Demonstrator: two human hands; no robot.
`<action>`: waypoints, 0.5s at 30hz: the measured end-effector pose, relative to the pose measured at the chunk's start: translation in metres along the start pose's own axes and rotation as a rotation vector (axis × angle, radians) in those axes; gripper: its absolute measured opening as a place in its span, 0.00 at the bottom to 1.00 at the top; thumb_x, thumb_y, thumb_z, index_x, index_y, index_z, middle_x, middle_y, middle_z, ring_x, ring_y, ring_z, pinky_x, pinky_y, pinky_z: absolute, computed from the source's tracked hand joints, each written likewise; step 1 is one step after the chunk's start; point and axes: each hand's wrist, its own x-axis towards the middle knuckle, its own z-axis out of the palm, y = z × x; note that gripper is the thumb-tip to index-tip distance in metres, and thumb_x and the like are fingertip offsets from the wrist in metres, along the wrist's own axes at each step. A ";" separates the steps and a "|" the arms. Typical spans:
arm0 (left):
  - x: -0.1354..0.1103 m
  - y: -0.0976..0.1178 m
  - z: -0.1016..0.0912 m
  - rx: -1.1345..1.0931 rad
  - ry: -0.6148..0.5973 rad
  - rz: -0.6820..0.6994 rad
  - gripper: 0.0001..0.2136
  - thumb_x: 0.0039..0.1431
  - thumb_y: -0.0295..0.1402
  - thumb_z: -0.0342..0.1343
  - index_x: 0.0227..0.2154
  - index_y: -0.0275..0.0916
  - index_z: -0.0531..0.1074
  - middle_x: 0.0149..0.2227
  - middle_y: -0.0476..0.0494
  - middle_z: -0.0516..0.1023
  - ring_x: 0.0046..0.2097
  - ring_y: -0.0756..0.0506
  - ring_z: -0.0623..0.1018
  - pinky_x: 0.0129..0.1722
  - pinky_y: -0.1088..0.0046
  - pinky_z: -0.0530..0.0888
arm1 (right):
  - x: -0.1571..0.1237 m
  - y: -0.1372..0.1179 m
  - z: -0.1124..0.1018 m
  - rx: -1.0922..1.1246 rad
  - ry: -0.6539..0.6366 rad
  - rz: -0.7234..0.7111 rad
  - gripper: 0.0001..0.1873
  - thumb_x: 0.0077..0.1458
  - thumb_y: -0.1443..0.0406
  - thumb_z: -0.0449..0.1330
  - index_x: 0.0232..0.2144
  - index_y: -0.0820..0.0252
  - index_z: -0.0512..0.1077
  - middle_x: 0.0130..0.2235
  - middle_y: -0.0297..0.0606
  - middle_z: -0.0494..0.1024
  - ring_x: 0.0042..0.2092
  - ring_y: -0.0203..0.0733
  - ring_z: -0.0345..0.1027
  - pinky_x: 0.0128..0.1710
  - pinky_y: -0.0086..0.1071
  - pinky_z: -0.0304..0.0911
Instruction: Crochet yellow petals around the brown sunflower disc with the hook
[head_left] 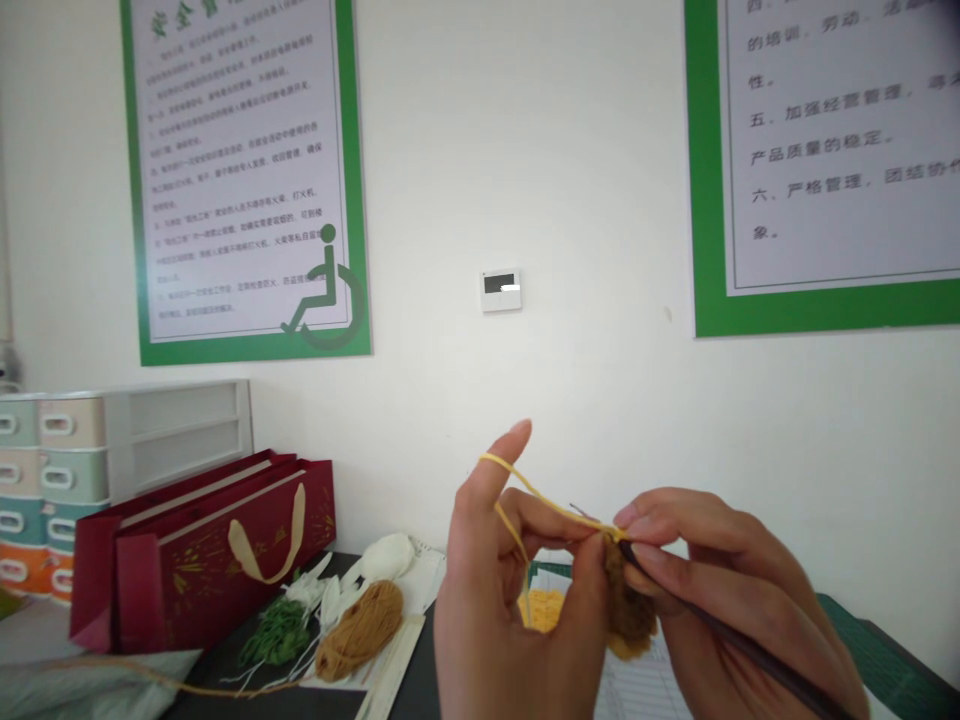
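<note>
My left hand [510,600] pinches a small brown crocheted piece [628,600] between thumb and fingers, with its index finger raised. A yellow yarn strand [544,498] loops around that fingertip and runs across to the piece. My right hand [720,570] grips a dark crochet hook [750,640] like a pencil, its tip at the top of the piece, partly hidden among the stitches and yarn. Behind my hands lies a yellow crocheted patch [541,608], mostly hidden by my left hand.
On the dark table [416,680] lie a tan yarn bundle [360,630], green crocheted leaves [277,630] and white crocheted pieces [382,560]. A red gift bag [217,560] stands left, before a plastic drawer unit [67,470]. A green mat [885,650] lies right.
</note>
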 end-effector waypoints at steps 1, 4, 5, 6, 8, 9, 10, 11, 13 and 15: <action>0.001 0.000 -0.001 -0.037 -0.005 -0.053 0.34 0.56 0.22 0.67 0.62 0.50 0.64 0.28 0.52 0.81 0.33 0.44 0.82 0.40 0.66 0.79 | 0.001 0.000 0.001 -0.008 0.008 -0.010 0.24 0.55 0.80 0.60 0.49 0.53 0.77 0.43 0.39 0.77 0.47 0.47 0.75 0.39 0.40 0.78; 0.005 -0.001 -0.003 -0.151 -0.054 -0.205 0.37 0.54 0.23 0.68 0.64 0.48 0.60 0.28 0.52 0.81 0.30 0.46 0.80 0.35 0.69 0.78 | 0.001 0.000 0.005 -0.024 0.054 -0.062 0.25 0.53 0.82 0.59 0.48 0.54 0.77 0.43 0.38 0.77 0.46 0.46 0.74 0.39 0.41 0.76; 0.007 -0.002 -0.004 -0.200 -0.079 -0.242 0.39 0.53 0.24 0.69 0.65 0.48 0.58 0.28 0.52 0.81 0.29 0.46 0.80 0.34 0.70 0.77 | 0.000 0.001 0.006 -0.017 0.076 -0.065 0.26 0.53 0.82 0.59 0.48 0.54 0.77 0.44 0.38 0.76 0.46 0.46 0.74 0.39 0.42 0.75; 0.009 -0.003 -0.005 -0.253 -0.104 -0.271 0.41 0.53 0.24 0.70 0.66 0.47 0.56 0.28 0.52 0.81 0.28 0.47 0.79 0.34 0.71 0.77 | -0.001 0.001 0.008 -0.005 0.092 -0.060 0.26 0.52 0.82 0.60 0.48 0.53 0.77 0.44 0.37 0.76 0.46 0.46 0.74 0.40 0.43 0.74; 0.013 -0.006 -0.008 -0.351 -0.152 -0.324 0.45 0.51 0.23 0.71 0.67 0.46 0.52 0.27 0.52 0.81 0.27 0.49 0.78 0.33 0.73 0.75 | -0.003 0.003 0.012 0.019 0.124 -0.024 0.24 0.52 0.81 0.60 0.46 0.52 0.77 0.45 0.36 0.75 0.48 0.46 0.72 0.43 0.45 0.72; 0.015 -0.008 -0.009 -0.388 -0.170 -0.353 0.47 0.50 0.22 0.72 0.68 0.45 0.52 0.27 0.52 0.81 0.27 0.50 0.77 0.32 0.74 0.75 | -0.004 0.003 0.014 0.024 0.150 0.000 0.22 0.52 0.81 0.60 0.44 0.51 0.77 0.45 0.36 0.74 0.48 0.47 0.71 0.44 0.47 0.70; 0.017 -0.010 -0.010 -0.418 -0.182 -0.381 0.48 0.49 0.22 0.72 0.68 0.44 0.51 0.26 0.52 0.81 0.27 0.50 0.77 0.32 0.75 0.74 | -0.004 0.004 0.016 0.022 0.190 0.024 0.20 0.53 0.79 0.61 0.41 0.51 0.77 0.45 0.36 0.73 0.49 0.47 0.70 0.46 0.48 0.68; 0.018 -0.011 -0.011 -0.446 -0.190 -0.411 0.49 0.48 0.22 0.73 0.69 0.44 0.50 0.26 0.52 0.81 0.27 0.51 0.77 0.33 0.76 0.73 | -0.005 0.006 0.017 0.017 0.237 0.045 0.16 0.54 0.78 0.62 0.38 0.51 0.77 0.44 0.36 0.72 0.49 0.47 0.68 0.47 0.49 0.66; 0.019 -0.012 -0.012 -0.500 -0.205 -0.458 0.51 0.47 0.22 0.74 0.69 0.44 0.50 0.26 0.52 0.81 0.27 0.51 0.76 0.34 0.76 0.72 | -0.006 0.009 0.018 0.023 0.300 0.062 0.11 0.55 0.75 0.64 0.34 0.51 0.76 0.42 0.35 0.70 0.46 0.46 0.67 0.47 0.50 0.65; 0.019 -0.011 -0.011 -0.550 -0.222 -0.483 0.52 0.46 0.22 0.74 0.69 0.43 0.49 0.26 0.52 0.81 0.27 0.51 0.76 0.34 0.75 0.72 | -0.008 0.014 0.016 0.030 0.285 -0.007 0.09 0.55 0.73 0.65 0.32 0.52 0.74 0.38 0.33 0.71 0.42 0.43 0.67 0.46 0.49 0.65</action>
